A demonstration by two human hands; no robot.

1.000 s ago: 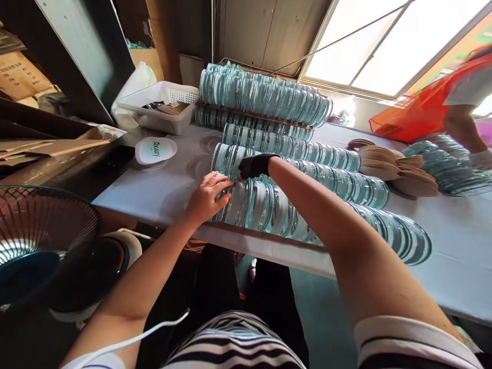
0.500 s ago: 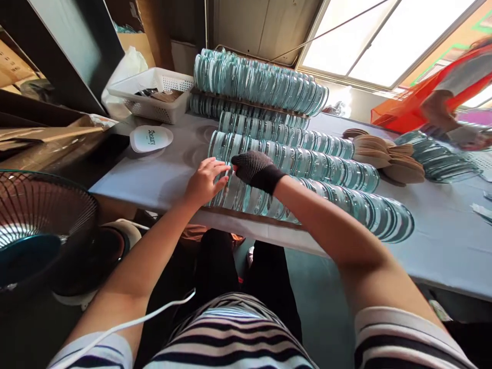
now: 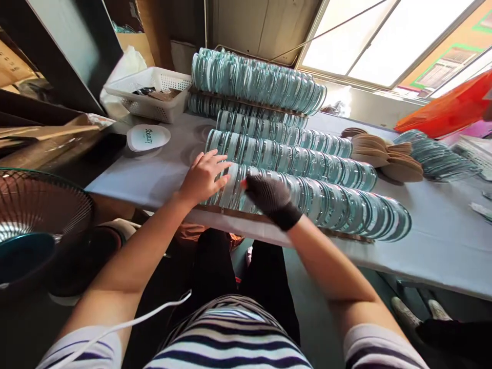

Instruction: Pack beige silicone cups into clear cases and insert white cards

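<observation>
Nearest row of glass discs (image 3: 307, 202) lying along the table (image 3: 442, 246) edge, centre frame, long axis left to right. Left hand (image 3: 202, 177), bare, spread flat against its left end; right hand (image 3: 271, 197), gloved, curled over discs just right, grip unclear.

The discs (image 3: 330, 205) in the near row are clear greenish glass, glossy and smooth, catching the window light. The right hand (image 3: 271, 197) wears a black knitted glove with a rough dotted weave; the left hand (image 3: 202, 177) is bare. The bench (image 3: 442, 246) is covered in matt white cloth. The basket (image 3: 149, 95) at the far left is white perforated plastic.
</observation>
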